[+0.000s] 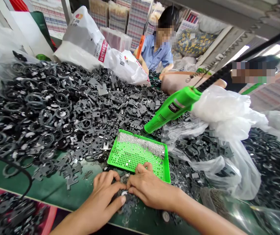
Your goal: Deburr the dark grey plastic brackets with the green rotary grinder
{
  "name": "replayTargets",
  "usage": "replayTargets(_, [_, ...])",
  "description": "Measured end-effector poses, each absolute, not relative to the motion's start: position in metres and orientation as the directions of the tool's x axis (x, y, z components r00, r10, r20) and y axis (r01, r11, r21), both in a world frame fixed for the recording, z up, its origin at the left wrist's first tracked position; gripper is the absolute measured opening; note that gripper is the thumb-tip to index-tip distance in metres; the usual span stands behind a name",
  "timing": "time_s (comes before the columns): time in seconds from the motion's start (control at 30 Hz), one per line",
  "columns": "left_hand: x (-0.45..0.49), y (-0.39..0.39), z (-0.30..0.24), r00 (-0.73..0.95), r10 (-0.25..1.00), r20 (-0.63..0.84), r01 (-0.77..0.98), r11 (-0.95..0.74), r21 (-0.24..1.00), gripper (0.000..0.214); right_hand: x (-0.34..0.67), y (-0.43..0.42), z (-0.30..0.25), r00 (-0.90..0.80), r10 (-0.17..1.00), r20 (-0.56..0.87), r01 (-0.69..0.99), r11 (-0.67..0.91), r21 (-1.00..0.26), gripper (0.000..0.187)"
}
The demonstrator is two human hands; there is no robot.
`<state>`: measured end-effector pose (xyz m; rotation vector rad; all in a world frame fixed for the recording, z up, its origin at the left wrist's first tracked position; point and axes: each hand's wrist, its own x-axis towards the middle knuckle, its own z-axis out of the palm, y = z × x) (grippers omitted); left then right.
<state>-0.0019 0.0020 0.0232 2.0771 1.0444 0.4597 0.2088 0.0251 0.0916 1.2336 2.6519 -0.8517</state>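
The left hand (103, 199) and the right hand (152, 189) are nearest, reaching in from the bottom and almost meeting. They are over a small pile of dark, crumbly bits (128, 204) on a green table top (49, 191). The left fingers (110, 186) are bent, and the left thumb (122, 200) lies just by a little white round piece (123, 193). The right fingers (141, 168) curl in just below a green plastic tray (130, 160). I cannot tell if either hand is gripping anything.

The tray is full of small square holes, with a strip of tiny silver bits (142, 145) along its far side. Past it lies a big heap of flat, dark grey pieces (110, 104) and black rings (34, 111). A bright green heat gun (171, 109) with a black cord sits just past the tray, beside a crinkly clear bag (218, 111). Far off, a person in a blue shirt (156, 54) sits near a white bag (100, 42).
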Motion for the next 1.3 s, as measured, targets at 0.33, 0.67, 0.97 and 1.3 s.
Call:
replayTargets(0.33, [-0.006,0.014,0.036,0.685,0.721,-0.1,0.507,-0.374,0.776,0.022,0.203,0.041,0.097,-0.735,0.585,-0.343,0.677,0.597,-0.431,0.01])
replayTargets(0.67, [-0.01,0.02,0.043,0.717,0.681,-0.145,0.504,-0.363,0.784,0.02,0.21,0.023,0.083,-0.724,0.631,-0.279,0.684,0.602,-0.412,0.017])
replayTargets(0.97, [-0.01,-0.001,0.019,0.618,0.786,0.009,0.538,-0.431,0.725,0.024,0.198,0.026,0.099,-0.574,0.79,-0.215,0.771,0.433,-0.466,0.024])
replayTargets(1.3, [-0.011,-0.009,-0.007,0.367,0.876,0.312,0.592,-0.479,0.648,0.031,0.215,0.133,0.069,-0.043,0.96,0.276,0.791,0.201,-0.578,0.007])
